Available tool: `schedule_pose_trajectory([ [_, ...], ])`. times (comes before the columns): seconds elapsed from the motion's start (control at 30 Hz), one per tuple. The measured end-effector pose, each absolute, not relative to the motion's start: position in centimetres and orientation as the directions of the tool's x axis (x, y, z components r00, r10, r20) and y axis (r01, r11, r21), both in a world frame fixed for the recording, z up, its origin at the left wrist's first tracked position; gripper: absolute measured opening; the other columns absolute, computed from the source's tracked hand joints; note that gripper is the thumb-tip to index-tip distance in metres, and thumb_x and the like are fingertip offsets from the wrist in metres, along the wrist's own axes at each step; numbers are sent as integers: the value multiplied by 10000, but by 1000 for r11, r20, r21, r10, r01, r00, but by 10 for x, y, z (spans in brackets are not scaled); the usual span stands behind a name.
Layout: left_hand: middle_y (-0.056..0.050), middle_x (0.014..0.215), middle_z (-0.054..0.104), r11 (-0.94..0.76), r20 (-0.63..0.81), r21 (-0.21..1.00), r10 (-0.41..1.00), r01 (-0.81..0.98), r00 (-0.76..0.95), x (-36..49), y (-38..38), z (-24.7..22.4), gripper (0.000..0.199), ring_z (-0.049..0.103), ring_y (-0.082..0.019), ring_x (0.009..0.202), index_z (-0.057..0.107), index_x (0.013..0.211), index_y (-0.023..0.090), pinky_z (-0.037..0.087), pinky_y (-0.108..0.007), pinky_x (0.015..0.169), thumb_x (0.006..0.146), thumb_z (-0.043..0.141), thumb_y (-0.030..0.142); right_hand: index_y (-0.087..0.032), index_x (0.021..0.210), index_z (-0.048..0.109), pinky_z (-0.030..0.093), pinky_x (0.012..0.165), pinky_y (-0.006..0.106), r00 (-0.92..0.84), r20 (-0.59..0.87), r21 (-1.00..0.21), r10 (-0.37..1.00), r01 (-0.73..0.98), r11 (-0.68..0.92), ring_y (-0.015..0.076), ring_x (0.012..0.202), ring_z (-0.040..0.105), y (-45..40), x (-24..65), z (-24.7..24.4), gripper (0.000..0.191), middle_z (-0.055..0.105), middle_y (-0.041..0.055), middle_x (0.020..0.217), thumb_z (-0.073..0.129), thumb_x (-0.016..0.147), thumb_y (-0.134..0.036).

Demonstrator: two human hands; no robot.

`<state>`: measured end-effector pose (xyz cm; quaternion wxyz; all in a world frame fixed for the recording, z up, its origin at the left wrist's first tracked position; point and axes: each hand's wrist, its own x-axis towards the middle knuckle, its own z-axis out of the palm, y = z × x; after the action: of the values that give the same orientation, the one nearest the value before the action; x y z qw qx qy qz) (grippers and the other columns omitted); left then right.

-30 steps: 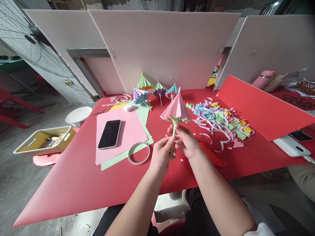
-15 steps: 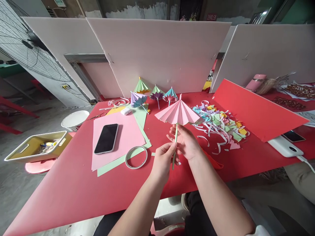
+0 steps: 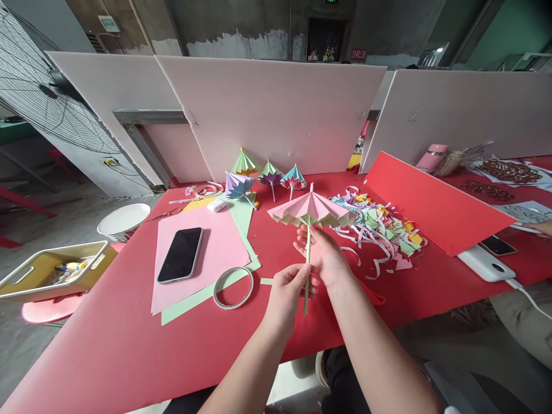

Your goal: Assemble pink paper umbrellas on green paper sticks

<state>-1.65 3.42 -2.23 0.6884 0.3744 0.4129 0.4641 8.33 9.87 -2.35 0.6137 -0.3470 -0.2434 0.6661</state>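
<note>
A pink pleated paper umbrella stands upright above the red table, its green underside showing below the rim. My left hand pinches the thin green stick between thumb and fingers on its lower part. Just under the canopy, my right hand has its fingers around the same stick. A roll of tape lies to the left of my hands. Several smaller paper umbrellas, among them a green one and a blue one, are at the back of the table.
On the red table are a black phone on pink paper, a heap of paper scraps, a leaning red board and a white power bank. Another person's hand shows at the right edge.
The camera view has tilted up and shifted slightly right. The canopy has tipped so that more of its green underside shows. Both hands keep hold of the stick.
</note>
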Motion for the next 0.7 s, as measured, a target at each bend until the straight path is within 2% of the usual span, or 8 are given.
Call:
schedule_pose_trajectory([
  [0.13, -1, 621, 567, 313, -238, 882, 941, -352, 241, -19, 35, -22, 294, 493, -87, 554, 656, 798, 148, 409, -223, 570, 782, 602, 436, -223, 785, 697, 469, 814, 316, -35, -146, -771, 989, -622, -137, 137, 827, 592, 98, 84, -23, 220, 675, 35, 898, 697, 690, -421],
  [0.3, 13, 621, 554, 312, -253, 856, 948, -411, 193, -23, 38, -22, 268, 485, -70, 549, 652, 803, 156, 401, -201, 568, 767, 629, 420, -205, 889, 705, 461, 774, 316, -179, -120, -836, 977, -512, -196, 168, 875, 590, 94, 85, -23, 356, 671, 82, 995, 604, 746, -515],
  [0.6, 4, 628, 564, 264, -236, 882, 964, -390, 121, -27, 41, -24, 279, 477, -82, 574, 673, 828, 158, 395, -214, 601, 741, 654, 423, -195, 772, 702, 463, 746, 293, -122, -118, -847, 986, -506, -163, 150, 818, 603, 93, 79, -25, 204, 685, 48, 868, 718, 673, -373],
  [0.7, 5, 632, 566, 249, -232, 883, 968, -398, 92, -29, 42, -26, 287, 480, -85, 579, 683, 853, 168, 401, -220, 610, 728, 664, 425, -193, 758, 702, 462, 718, 285, -145, -117, -857, 983, -484, -173, 156, 821, 608, 91, 77, -24, 199, 686, 51, 886, 719, 668, -369],
])
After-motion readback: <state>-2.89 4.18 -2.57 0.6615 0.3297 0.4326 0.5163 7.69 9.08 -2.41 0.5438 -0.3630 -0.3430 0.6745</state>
